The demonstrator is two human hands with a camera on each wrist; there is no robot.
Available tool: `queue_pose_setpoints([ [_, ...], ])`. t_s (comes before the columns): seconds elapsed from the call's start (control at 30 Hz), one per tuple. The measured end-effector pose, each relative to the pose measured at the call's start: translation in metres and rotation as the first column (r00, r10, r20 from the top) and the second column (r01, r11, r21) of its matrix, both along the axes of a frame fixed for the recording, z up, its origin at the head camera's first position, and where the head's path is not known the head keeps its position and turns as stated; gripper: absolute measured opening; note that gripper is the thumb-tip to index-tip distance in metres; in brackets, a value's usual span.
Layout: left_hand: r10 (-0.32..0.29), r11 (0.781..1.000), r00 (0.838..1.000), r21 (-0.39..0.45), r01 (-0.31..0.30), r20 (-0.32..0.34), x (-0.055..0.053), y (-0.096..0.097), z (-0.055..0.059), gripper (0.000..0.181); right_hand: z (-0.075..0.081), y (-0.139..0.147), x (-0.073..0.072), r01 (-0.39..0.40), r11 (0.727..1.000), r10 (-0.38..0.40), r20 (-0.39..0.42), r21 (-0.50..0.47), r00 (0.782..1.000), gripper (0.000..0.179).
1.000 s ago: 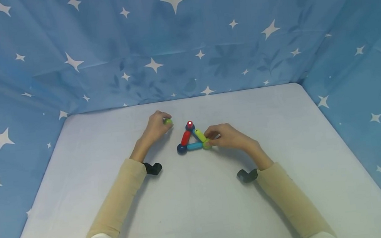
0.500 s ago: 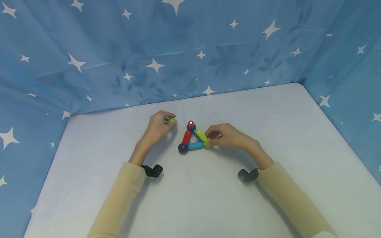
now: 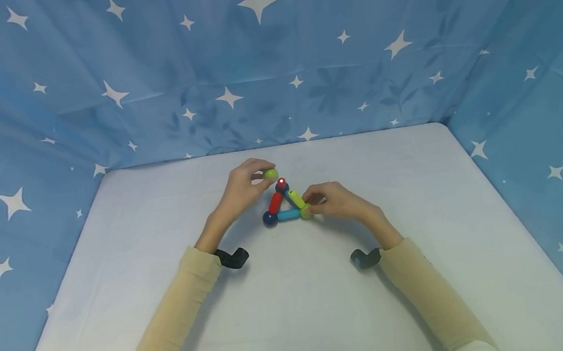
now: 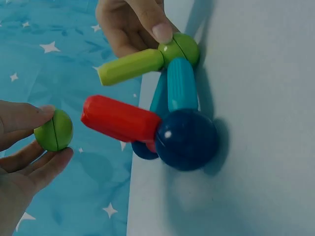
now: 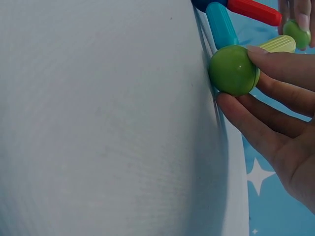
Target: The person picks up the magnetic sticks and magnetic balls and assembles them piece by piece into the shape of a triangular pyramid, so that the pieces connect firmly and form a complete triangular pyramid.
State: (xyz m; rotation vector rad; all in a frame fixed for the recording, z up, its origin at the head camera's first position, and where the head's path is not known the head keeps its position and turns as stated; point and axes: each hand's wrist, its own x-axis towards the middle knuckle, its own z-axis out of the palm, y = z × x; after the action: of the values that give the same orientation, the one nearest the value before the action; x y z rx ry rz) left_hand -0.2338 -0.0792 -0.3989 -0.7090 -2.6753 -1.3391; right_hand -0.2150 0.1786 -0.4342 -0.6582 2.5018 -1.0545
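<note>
My left hand (image 3: 242, 186) pinches a loose green ball (image 4: 54, 130) between thumb and fingertips. It hovers above and just behind a triangle of magnetic balls and rods. With thumb and fingers, my right hand (image 3: 338, 199) grips the green ball (image 5: 232, 71) at the triangle's right corner. A yellow-green rod (image 4: 130, 67) rises from that ball. From the navy ball (image 4: 187, 140) at the left corner a red rod (image 4: 120, 118) sticks up. Another red rod (image 3: 281, 183) stands on the far navy ball, seen nearly end-on. Blue rods, one a light blue rod (image 3: 288, 215), join the corners.
The triangle lies on a white table (image 3: 294, 300). Behind and beside it hangs a blue curtain (image 3: 259, 58) with white stars. Black curved wrist mounts (image 3: 233, 258) stick out from both sleeves, low over the table.
My left hand has moved right with the loose green ball, from left of the triangle to just above its far corner. The right hand and the triangle have stayed in place.
</note>
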Motion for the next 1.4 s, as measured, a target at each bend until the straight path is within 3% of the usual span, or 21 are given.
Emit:
queue_pose_setpoints([
  [0.2,-0.066,0.997,0.998,0.042,0.066,-0.005,0.004,0.008,0.003,0.030,-0.002,0.001,-0.001,-0.008,1.000,0.008,-0.009,-0.004,1.000,0.029],
  [0.5,-0.100,0.994,0.995,0.049,0.100,-0.008,0.004,0.010,-0.008,0.027,-0.003,0.001,-0.003,-0.003,1.000,0.003,-0.008,0.001,1.000,0.029],
  [0.9,-0.167,0.983,0.986,0.072,0.168,-0.010,0.013,0.008,-0.014,0.027,-0.001,0.001,-0.001,-0.008,1.000,0.008,-0.007,-0.009,1.000,0.027],
  [1.07,-0.202,0.979,0.977,0.019,0.203,-0.067,0.018,0.008,-0.014,0.029,-0.003,0.001,-0.001,-0.008,1.000,0.008,-0.016,-0.014,1.000,0.026],
  [1.4,-0.212,0.977,0.971,-0.063,0.206,-0.114,0.024,0.008,-0.019,0.043,-0.004,0.000,-0.001,-0.008,1.000,0.008,-0.025,-0.016,1.000,0.024],
])
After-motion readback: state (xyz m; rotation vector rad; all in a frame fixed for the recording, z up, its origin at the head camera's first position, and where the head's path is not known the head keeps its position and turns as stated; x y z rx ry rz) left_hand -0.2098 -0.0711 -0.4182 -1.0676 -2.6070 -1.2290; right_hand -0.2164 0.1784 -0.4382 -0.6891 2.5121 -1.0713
